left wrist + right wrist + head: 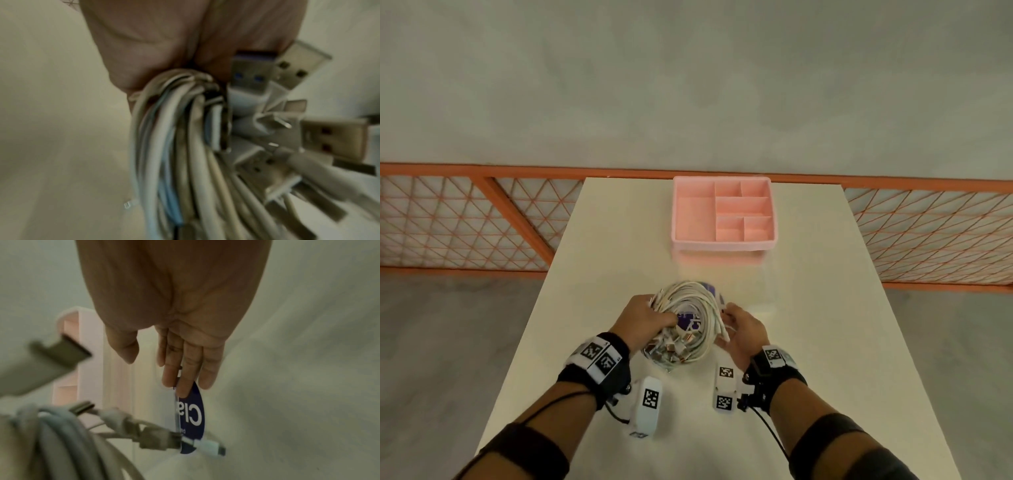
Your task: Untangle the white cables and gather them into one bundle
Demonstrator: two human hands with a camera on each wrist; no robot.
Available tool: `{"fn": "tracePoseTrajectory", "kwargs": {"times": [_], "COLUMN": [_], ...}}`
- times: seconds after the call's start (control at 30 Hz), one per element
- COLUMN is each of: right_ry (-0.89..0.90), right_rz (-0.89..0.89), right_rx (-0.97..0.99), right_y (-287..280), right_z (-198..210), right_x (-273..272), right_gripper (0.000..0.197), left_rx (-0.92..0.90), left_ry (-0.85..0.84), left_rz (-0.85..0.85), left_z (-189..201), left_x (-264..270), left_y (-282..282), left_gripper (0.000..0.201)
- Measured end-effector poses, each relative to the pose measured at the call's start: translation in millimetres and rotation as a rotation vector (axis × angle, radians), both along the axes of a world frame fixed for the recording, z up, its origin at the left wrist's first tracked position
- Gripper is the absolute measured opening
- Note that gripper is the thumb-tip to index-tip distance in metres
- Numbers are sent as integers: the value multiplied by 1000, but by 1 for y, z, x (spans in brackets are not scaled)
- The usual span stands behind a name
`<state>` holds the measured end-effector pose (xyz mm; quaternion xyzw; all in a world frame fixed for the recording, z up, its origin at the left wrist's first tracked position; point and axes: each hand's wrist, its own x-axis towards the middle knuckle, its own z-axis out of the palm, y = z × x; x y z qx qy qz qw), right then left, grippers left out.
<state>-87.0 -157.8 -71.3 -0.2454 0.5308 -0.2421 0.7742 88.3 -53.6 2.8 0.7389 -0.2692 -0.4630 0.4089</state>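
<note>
- Left hand grips the white cables tight.
- Right hand open, fingers straight beside the coil.
- Best tuck stray plugs inward.

white cables | looped into a bundle | plug ends clustered at near side | on table

Both forearms reach forward, wrists close together. The left hand is curled tight (fingers clenched), while the right hand has straight, relaxed fingers, palm inward.
</note>
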Motion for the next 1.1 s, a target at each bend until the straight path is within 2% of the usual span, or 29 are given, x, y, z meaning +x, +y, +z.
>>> {"fn": "tracePoseTrajectory", "kwargs": {"times": [0.17, 0.3, 0.43, 0.5, 0.57, 0.67, 0.7, 0.77, 0.87, 0.93, 1.03, 1.1], "right_ry": [11, 7, 3, 6, 12, -7, -12, -12, -24, -30, 16, 79], "right_rz": [62, 77, 109, 117, 122, 118, 118, 112, 91, 90, 128, 265], "right_rx": [3, 7, 14, 18, 29, 41, 39, 30, 26, 26, 17, -42], "right_y": [-4, -7, -10, -10, -10, -11, -11, -10, -12, -12, -14, -19], "right_z": [1, -4, -5, -7, -8, -8, -6, -3, -2, -4, -4, 1], "right_x": [-4, -6, -7, -7, -8, -9, -9, -10, -11, -11, -10, -12], "right_gripper": [36, 38, 34, 45, 47, 33, 27, 22, 25, 29, 34, 30], "left_rx": [-15, 17, 122, 162, 192, 232, 239, 240, 233, 206, 151, 153], "left_ry": [31, 185, 234, 246, 262, 357, 363, 313, 260, 116, -100, -200], "left_rz": [132, 277, 219, 162, 143, 179, 190, 226, 301, 333, 337, 288], "left_z": [12, 2, -33, -48, -63, -83, -79, -69, -50, -53, -58, -56], "left_x": [3, 2, 1, -1, -1, -3, -5, -11, -26, -33, -40, -43], "left_y": [-36, -77, -113, -126, -138, -155, -159, -163, -161, -161, -160, -160], "left_gripper": [20, 47, 75, 72, 73, 81, 82, 80, 48, 39, 56, 71]}}
